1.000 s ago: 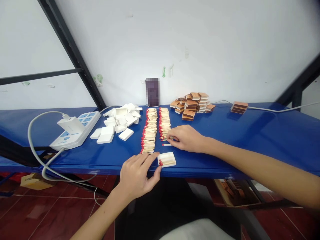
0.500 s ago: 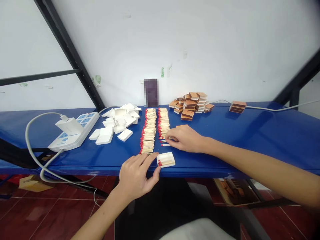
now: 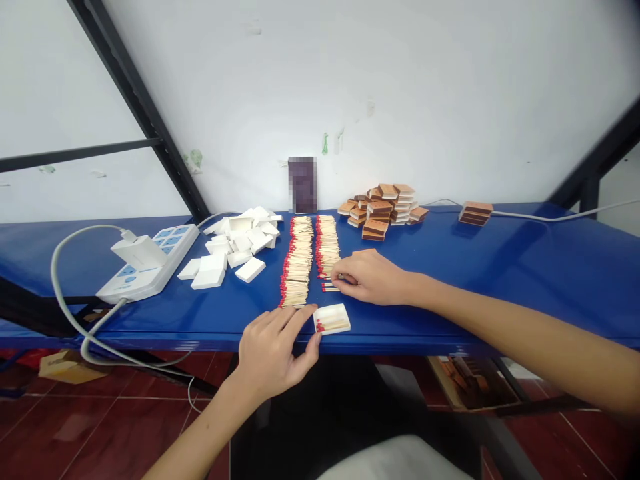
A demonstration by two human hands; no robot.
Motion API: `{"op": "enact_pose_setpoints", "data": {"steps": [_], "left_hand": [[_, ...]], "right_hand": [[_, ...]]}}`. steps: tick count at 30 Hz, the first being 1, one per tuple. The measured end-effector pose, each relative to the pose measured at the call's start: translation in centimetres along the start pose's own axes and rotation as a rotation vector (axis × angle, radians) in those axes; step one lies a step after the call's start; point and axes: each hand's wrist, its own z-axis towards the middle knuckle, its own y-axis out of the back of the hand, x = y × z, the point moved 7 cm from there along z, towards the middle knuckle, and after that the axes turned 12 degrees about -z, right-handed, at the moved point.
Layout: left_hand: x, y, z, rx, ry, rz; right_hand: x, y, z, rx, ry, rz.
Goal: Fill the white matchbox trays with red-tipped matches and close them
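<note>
My left hand [image 3: 275,350] steadies a small white matchbox tray [image 3: 336,311] at the front of the blue table, thumb and index finger at its left end. Several red-tipped matches [image 3: 330,327] lie along the tray's near side. Behind the tray, my right hand [image 3: 373,279] has its thumb and fingers pinched over a few loose matches [image 3: 327,287]; the fingers partly hide them. These matches lie at the near end of the right row of matches [image 3: 327,243]. A longer row of matches [image 3: 299,260] runs beside it on the left.
White trays [image 3: 240,240] are heaped on the left, beside a power strip [image 3: 150,267] with a plug and looping cable. Brown matchbox sleeves [image 3: 380,210] are piled at the back right. A small stack of matchboxes [image 3: 476,213] stands farther right. The blue table's front edge [image 3: 425,343] is close.
The loose matches under my right fingertips now lie closer together, the nearest one shifted slightly away from me. My left hand and the tray have stayed in place.
</note>
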Motion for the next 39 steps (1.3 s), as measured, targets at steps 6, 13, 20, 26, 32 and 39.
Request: {"op": "enact_pose_setpoints", "data": {"steps": [6, 13, 20, 26, 32, 39], "left_hand": [[-0.1, 0.0, 0.0, 0.002, -0.001, 0.002], [0.0, 0.0, -0.1, 0.002, 0.003, 0.009], [0.1, -0.2, -0.1, 0.011, 0.003, -0.002], [0.1, -0.2, -0.2, 0.008, -0.005, 0.005], [0.1, -0.1, -0.2, 0.000, -0.010, 0.006], [0.0, -0.3, -0.1, 0.001, -0.012, 0.001]], "right_hand": [[-0.3, 0.0, 0.0, -0.016, -0.031, 0.007], [0.0, -0.1, -0.1, 0.034, 0.034, -0.041], [-0.2, 0.4, -0.1, -0.014, 0.018, 0.001], [-0.8, 0.3, -0.1, -0.037, -0.035, -0.040], [-1.0, 0.0, 0.0, 0.018, -0.033, -0.061], [-0.9, 0.0, 0.0, 0.054, -0.017, -0.064]]}}
